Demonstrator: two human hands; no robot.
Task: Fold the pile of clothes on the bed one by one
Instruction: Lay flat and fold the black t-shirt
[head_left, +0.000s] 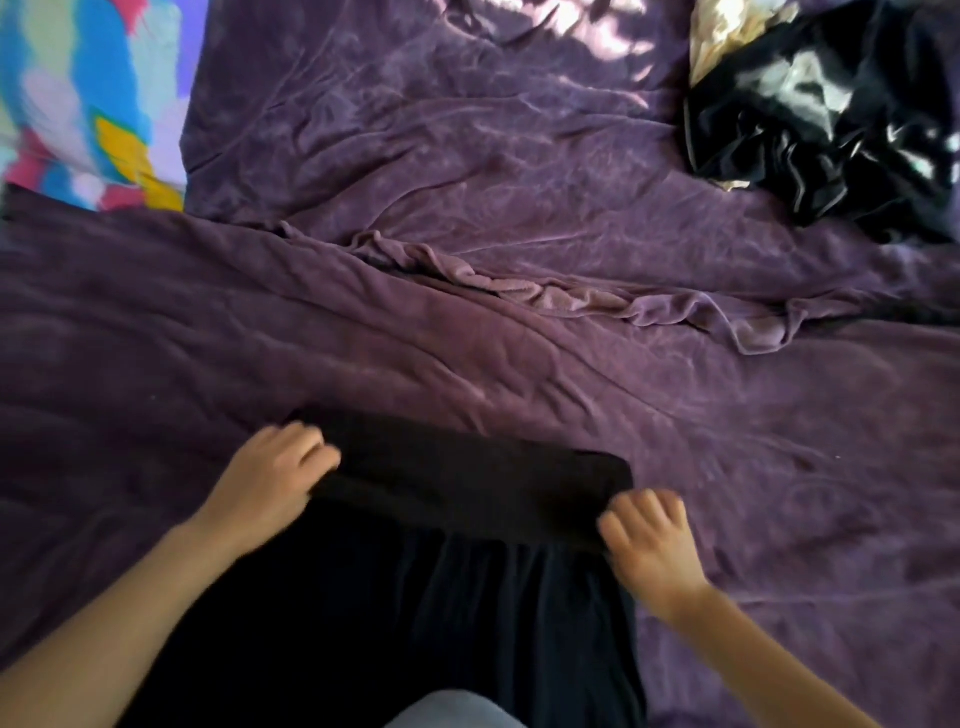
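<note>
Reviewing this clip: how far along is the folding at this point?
Done: no folded stack in view. In hand: the left hand and right hand grip the ends of a black garment, its far edge turned over into a band. Left: finishing it, plus the crumpled shiny black and gold clothes at the far right of the purple bedspread.

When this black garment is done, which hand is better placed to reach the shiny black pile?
Probably the right hand: the shiny black and gold pile of clothes lies far right on the purple bedspread; both hands grip the black garment, the left hand farther off.
</note>
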